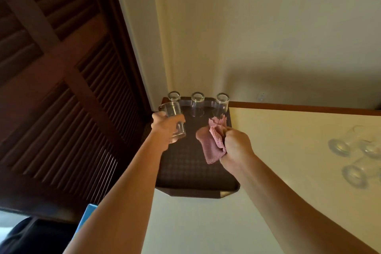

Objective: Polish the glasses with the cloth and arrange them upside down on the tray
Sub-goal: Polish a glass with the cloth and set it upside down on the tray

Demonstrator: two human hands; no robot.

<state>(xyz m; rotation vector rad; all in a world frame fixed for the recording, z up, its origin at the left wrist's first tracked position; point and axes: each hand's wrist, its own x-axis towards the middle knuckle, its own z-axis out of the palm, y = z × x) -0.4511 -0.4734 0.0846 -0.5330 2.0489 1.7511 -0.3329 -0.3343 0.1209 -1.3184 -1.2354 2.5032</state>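
**Glass held over tray, cloth in other hand**

Left hand (165, 128), arm extended, curls its fingers around a clear glass (173, 117) tilted above the dark tray (185, 171). Right hand (237, 146) is fisted on a bunched pink cloth (212, 144). Three glasses (197, 103) stand along the tray's far edge; blurred glasses (354, 159) sit on the table (288, 140).

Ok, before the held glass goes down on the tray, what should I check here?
1. Left hand grips the held glass: ok.
2. Right hand holds the pink cloth: ok.
3. Three glasses stand upside down along the tray's far edge: ok.
4. Bare space on the tray for another: ok.
5. Held glass turned upside down: not ok, it lies tilted.
6. Held glass polished clean: cannot tell.
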